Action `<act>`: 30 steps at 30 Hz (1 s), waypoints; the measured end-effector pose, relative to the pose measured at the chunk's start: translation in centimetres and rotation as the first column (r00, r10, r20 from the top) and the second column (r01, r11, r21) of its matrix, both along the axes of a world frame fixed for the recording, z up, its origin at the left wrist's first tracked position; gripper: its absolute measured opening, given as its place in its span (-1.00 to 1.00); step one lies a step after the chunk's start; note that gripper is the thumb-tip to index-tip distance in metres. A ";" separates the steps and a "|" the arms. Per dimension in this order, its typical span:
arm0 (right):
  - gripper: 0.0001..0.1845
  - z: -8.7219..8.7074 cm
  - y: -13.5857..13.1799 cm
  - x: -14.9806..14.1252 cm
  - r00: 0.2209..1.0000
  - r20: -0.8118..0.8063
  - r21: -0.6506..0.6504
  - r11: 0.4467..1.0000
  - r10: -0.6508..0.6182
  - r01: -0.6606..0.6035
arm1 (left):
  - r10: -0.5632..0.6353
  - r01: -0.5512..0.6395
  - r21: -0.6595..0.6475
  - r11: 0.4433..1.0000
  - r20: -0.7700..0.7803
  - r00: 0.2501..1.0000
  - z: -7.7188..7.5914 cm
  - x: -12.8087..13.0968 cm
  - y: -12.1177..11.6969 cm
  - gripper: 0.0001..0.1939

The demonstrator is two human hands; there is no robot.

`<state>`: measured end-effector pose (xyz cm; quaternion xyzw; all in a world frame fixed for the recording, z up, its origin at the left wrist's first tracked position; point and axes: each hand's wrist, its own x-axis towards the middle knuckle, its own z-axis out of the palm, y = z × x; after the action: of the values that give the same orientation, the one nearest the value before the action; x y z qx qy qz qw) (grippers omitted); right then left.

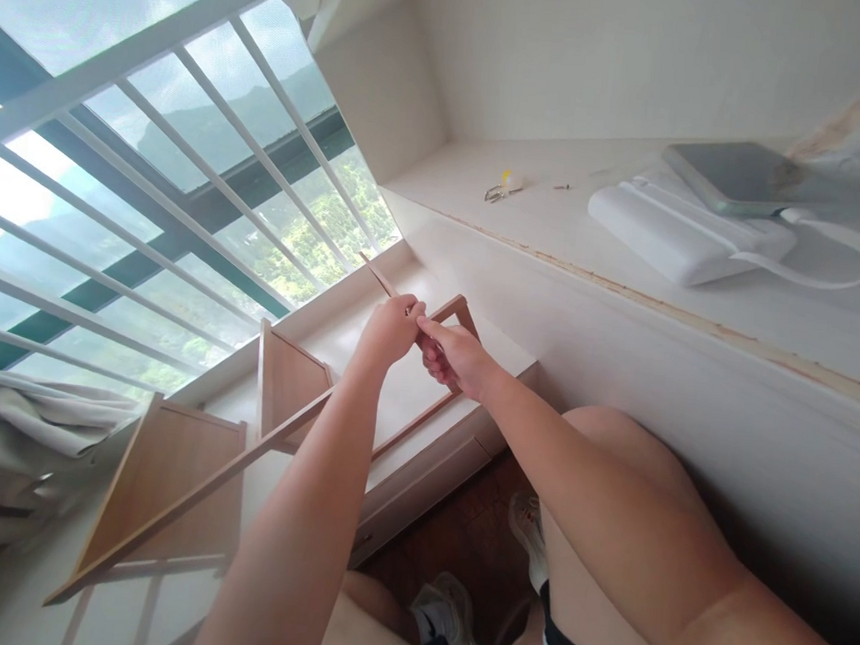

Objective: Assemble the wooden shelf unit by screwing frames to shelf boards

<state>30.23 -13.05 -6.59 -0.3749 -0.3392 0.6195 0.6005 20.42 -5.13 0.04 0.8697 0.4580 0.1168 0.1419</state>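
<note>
Wooden frame (463,303), clamped by left hand (391,329) and right hand (458,355), crosses white sill (402,400) beside barred window (217,133).

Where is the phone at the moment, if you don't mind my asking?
In the head view, the phone lies at the upper right, atop the white power bank on the ledge.

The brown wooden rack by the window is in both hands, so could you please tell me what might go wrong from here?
The left hand and right hand meet at one end of the rack, so its far end could swing or twist. The small silvery metal pieces lying loose on the white ledge might get knocked off. The dark-screened phone rests on a thick white plastic block and could slide off if jolted.
</note>
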 end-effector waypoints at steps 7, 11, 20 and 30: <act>-0.49 -0.1 -2.8 0.1 0.832 0.514 0.214 0.970 -0.210 0.113 | -0.044 0.043 0.043 0.998 0.006 0.999 -0.4 -0.1 0.5 -0.70; -0.50 0.2 -3.2 -0.2 0.665 0.691 0.255 0.957 -0.282 0.141 | -0.034 0.035 0.052 0.998 -0.014 0.999 -0.6 -0.3 0.6 -0.69; -0.51 -0.4 -2.1 -0.1 0.468 0.805 0.267 0.927 -0.364 0.261 | -0.010 0.013 0.079 0.997 -0.041 0.999 -0.8 -0.3 0.5 -0.67; -0.47 -0.8 -1.3 -0.1 0.508 0.784 0.253 0.931 -0.356 0.263 | -0.005 0.007 0.046 0.999 -0.045 0.999 -0.3 -0.3 0.2 -0.67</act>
<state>30.10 -14.36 -7.40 -0.6420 -0.5361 0.2393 0.4932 20.17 -4.96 -0.28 0.8766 0.4555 0.1074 0.1117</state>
